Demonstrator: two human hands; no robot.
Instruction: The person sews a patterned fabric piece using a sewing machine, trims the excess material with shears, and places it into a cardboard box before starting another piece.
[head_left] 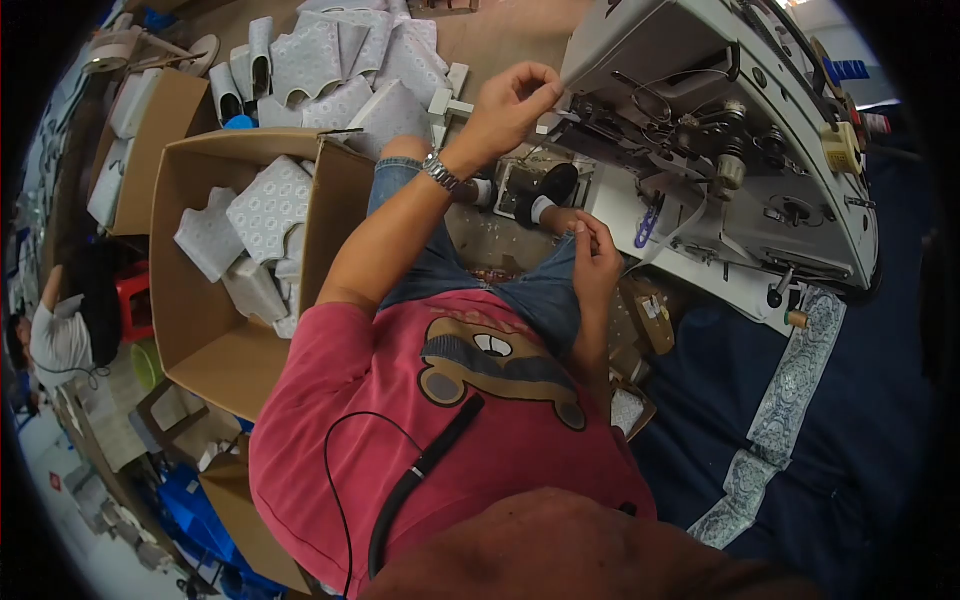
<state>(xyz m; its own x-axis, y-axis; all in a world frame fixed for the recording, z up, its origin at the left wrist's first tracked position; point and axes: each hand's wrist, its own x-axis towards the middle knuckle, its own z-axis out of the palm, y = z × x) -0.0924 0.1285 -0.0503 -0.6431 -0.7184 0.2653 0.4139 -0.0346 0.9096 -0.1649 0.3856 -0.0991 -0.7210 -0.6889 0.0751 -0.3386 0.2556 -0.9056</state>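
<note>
My left hand point(515, 105), with a metal watch on its wrist, is raised beside the head of a sewing machine point(700, 140). Its fingers are curled, with thumb and forefinger pinched together; anything between them is too small to see. Lower down, my right hand point(597, 258) is over my thigh near the machine's white bed point(620, 205), its fingertips pressed together around something I cannot make out. A purple tool point(649, 221) lies on the bed, and a pale strip hangs near it.
An open cardboard box point(235, 360) at left holds patterned white pieces point(270, 210). More pieces point(305, 60) are piled behind it. Patterned trim point(795, 375) lies over dark blue fabric point(860, 420) at right. Another person point(60, 340) is at far left, near a red stool point(134, 300).
</note>
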